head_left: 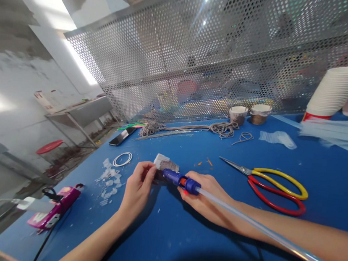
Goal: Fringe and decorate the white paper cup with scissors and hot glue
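My right hand (199,193) is closed round a blue glue gun (173,177). A long clear glue stick (245,217) runs out of its back end, over my right forearm. Between the fingertips of my left hand (140,181) is a small cup-like piece (169,165), wrapped in grey-brown cord with a whitish part at its left. The gun's nozzle end is at this piece, but whether it touches is hidden. To the right of my right hand lie scissors (245,169) with one yellow and one red handle, blades slightly apart.
Cord bundles (223,129) and a phone (123,136) lie at the back. Two cord-wrapped cups (260,115) and a stack of paper cups (337,91) stand back right. Left are a white ring (122,159), dried glue scraps (109,182) and a purple power strip (61,205). A perforated metal screen (169,62) borders the table.
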Demonstrator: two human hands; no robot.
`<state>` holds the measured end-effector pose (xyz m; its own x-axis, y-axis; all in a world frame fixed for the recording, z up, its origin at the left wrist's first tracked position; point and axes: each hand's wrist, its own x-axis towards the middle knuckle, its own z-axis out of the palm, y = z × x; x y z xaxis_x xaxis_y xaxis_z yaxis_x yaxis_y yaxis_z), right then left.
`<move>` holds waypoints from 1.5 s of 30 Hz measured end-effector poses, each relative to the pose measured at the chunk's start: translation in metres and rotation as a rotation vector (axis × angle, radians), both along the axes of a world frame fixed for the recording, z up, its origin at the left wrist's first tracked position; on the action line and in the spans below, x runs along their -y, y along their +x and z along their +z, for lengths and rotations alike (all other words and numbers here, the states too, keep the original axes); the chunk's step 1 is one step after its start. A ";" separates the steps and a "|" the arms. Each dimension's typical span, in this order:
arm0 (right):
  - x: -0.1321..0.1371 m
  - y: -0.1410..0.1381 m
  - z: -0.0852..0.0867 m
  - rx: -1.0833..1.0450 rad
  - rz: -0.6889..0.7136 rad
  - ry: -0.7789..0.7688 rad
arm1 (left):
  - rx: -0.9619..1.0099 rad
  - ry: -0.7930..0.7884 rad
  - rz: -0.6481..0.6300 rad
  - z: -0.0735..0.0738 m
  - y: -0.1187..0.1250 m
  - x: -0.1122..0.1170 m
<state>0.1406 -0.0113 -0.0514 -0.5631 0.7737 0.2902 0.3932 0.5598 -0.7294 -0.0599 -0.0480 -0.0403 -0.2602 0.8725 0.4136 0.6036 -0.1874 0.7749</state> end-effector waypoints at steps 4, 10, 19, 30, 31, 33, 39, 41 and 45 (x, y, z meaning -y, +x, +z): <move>-0.001 0.002 0.000 -0.055 -0.045 -0.041 | -0.001 -0.013 0.006 0.000 0.000 0.000; 0.004 0.015 0.012 -0.148 -0.062 -0.192 | 0.030 -0.023 -0.007 0.000 -0.004 0.004; 0.006 0.019 0.019 -0.191 -0.066 -0.203 | 0.015 -0.005 0.004 0.003 0.001 0.003; 0.007 0.016 0.013 -0.206 -0.061 -0.191 | -0.009 0.043 0.032 0.002 0.005 0.000; 0.007 0.016 0.013 -0.206 -0.056 -0.195 | -0.016 0.054 0.032 0.001 0.005 0.000; 0.007 0.016 0.013 -0.213 -0.048 -0.207 | -0.032 0.072 0.027 0.000 0.005 -0.001; 0.006 0.016 0.012 -0.234 -0.053 -0.218 | -0.112 0.114 0.022 -0.004 0.003 -0.002; 0.006 0.015 0.012 -0.254 -0.043 -0.213 | -0.134 0.121 0.032 -0.005 0.003 -0.002; 0.007 0.015 0.012 -0.271 -0.037 -0.194 | -0.152 0.132 0.059 -0.006 0.004 -0.003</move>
